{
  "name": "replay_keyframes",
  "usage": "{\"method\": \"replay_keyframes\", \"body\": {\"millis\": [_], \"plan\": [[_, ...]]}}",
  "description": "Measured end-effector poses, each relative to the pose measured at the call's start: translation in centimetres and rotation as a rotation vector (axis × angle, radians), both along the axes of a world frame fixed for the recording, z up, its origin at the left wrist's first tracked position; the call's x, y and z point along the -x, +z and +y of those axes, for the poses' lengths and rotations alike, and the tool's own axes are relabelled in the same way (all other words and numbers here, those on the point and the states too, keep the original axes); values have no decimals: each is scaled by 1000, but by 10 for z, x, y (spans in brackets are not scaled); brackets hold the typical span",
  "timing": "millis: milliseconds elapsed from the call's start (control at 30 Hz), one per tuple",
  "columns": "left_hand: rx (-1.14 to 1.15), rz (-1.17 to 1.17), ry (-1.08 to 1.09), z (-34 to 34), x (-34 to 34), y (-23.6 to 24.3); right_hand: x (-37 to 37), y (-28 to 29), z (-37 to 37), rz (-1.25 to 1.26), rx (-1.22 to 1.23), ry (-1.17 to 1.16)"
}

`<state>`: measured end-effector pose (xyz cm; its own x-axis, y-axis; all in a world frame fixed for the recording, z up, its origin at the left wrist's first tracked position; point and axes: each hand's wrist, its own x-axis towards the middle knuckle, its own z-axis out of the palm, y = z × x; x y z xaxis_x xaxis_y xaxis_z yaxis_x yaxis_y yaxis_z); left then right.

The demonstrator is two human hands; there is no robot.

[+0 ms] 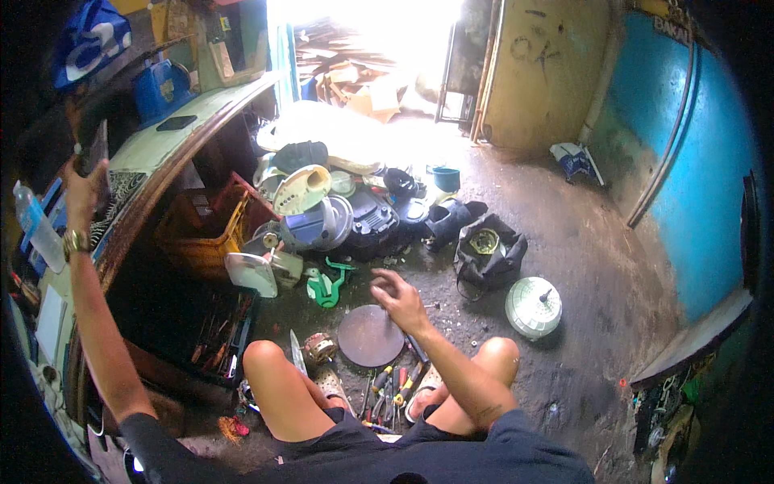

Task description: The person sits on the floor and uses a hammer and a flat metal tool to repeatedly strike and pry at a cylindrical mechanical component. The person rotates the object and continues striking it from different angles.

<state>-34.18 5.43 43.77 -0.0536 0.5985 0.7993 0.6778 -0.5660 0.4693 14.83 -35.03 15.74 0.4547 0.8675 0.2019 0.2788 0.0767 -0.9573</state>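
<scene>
My left hand (83, 194) reaches up over the counter at the left, a watch on its wrist. Its fingers are closed round a dark, flat, slab-like thing (101, 147) whose kind I cannot make out. In the middle, my right hand (397, 302) hangs just above a round brown disc (367, 340) on the floor, its fingers loosely bent and apart, with nothing visible in them. Beside the disc lie a small motor with copper-coloured windings (320, 347) and a knife blade (297, 352). Several screwdrivers and pliers (397, 385) are spread between my feet.
Ahead lies a heap of fan and appliance parts (318, 218), with a green plastic part (324, 288) nearer. A black bag (492, 262) and a white ribbed round part (534, 308) sit to the right. Under the counter (181, 145) stands an orange crate (214, 242).
</scene>
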Motion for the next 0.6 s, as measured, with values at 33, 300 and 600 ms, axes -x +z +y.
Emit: {"method": "replay_keyframes", "body": {"millis": [33,300,600], "plan": [[25,-53,-45,-58,-39,-5,11,22,5,-21,-73,84],[358,-281,-748,-275,-289,-148,31,89,20,492,-156,493],[787,-323,-868,-273,-403,-241,-44,28,25,848,-178,499]]}}
